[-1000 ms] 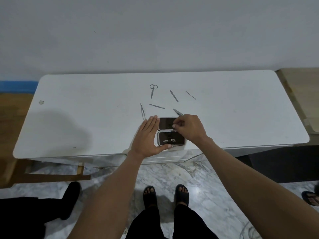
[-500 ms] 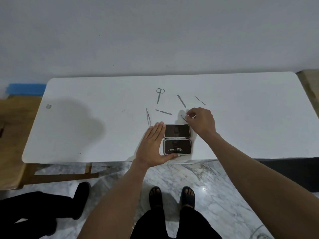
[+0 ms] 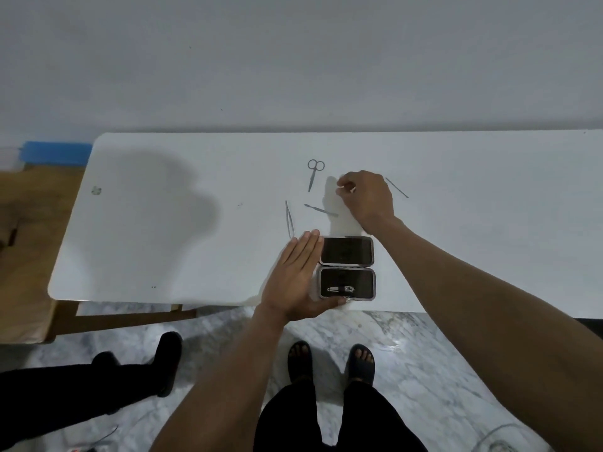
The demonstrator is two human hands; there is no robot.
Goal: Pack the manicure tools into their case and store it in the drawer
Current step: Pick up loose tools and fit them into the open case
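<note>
Fingers of the right hand (image 3: 367,197) pinch what looks like a thin tool beyond the open case (image 3: 347,268); the left hand (image 3: 295,280) lies flat, fingers together, against the case's left side.

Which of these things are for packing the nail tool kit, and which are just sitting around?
For the job:
- open case, one tool already inside
- scissors
- tweezers
- flat tool
- thin stick tool
- small tool pinched in the right hand
- left hand, steadying the case

Just lying about:
- blue thing behind the table
- small mark on the table
</note>
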